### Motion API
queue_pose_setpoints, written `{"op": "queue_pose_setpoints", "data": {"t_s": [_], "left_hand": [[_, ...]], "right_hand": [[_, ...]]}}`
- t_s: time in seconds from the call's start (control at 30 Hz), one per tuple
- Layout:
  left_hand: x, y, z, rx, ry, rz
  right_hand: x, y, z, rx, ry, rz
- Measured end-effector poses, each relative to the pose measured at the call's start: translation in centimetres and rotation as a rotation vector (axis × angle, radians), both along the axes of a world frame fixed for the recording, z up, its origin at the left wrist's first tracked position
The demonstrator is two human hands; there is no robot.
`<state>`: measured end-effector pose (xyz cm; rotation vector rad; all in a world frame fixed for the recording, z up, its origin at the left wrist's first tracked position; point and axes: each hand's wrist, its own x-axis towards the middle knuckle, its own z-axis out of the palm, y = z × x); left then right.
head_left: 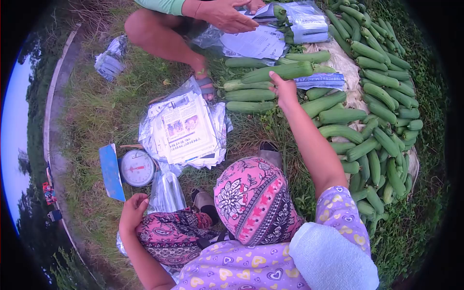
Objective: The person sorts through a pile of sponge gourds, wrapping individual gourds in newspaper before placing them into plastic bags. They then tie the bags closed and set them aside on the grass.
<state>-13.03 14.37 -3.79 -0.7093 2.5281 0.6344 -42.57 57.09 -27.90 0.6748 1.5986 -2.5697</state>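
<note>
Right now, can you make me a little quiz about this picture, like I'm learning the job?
1. Which of the camera wearer's hands reaches a long green vegetable?
2. True or false: the dial scale sits in the middle of the vegetable pile.
3. What pattern is on the purple shirt: A stripes, B hearts, C stars?

Key:
1. The right hand.
2. False: it is beside the newspapers.
3. B.

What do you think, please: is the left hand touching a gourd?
No: the left hand is near the scale, away from the gourds.
</note>
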Motion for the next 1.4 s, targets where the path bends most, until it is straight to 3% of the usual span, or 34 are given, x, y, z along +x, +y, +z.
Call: {"op": "queue_pose_setpoints", "data": {"t_s": [0.1,0.2,0.4,0.63,0.77,0.93,1.03,1.1,1.2,1.3,1.37,1.4], "left_hand": [[-1.0,1.1,0.3,0.029,-0.009,0.000],[-1.2,1.1,-0.1,0.076,-0.021,0.042],[-1.5,0.4,-0.6,0.070,-0.087,0.090],[-1.1,-1.5,-1.2,0.060,-0.103,0.088],[-0.9,-1.6,-1.3,0.038,-0.097,0.075],[-0.8,-0.8,-0.8,0.062,-0.053,0.079],[-0.6,-0.9,-0.9,0.046,-0.039,0.044],[-0.8,-0.7,-0.8,0.022,-0.052,0.021],[-0.8,-0.6,-0.7,0.033,-0.049,-0.005],[-0.7,-0.1,-0.3,-0.010,-0.045,-0.014],[-0.4,-0.1,-0.2,0.002,-0.017,0.040],[-0.1,-0.2,-0.3,0.019,-0.013,0.072]], "right_hand": [[-4.5,-5.7,-6.1,-0.342,-0.224,-0.044],[-8.0,-9.3,-9.4,-0.471,-0.340,-0.107],[-9.2,-11.6,-12.3,-0.436,-0.394,-0.100],[2.1,-2.2,-7.5,-0.059,-0.145,0.297],[10.1,7.8,-5.0,0.193,-0.157,0.178],[17.5,19.2,-4.3,0.343,-0.258,-0.210],[18.0,25.2,-5.3,0.514,-0.313,-0.394],[16.7,27.5,-4.7,0.741,-0.458,-0.383],[13.4,28.6,-4.1,0.656,-0.700,-0.242],[10.0,29.7,-6.2,0.736,-0.841,-0.043],[8.7,28.4,-8.1,0.999,-0.764,-0.183],[8.2,27.7,-8.1,1.079,-0.860,-0.162]]}}
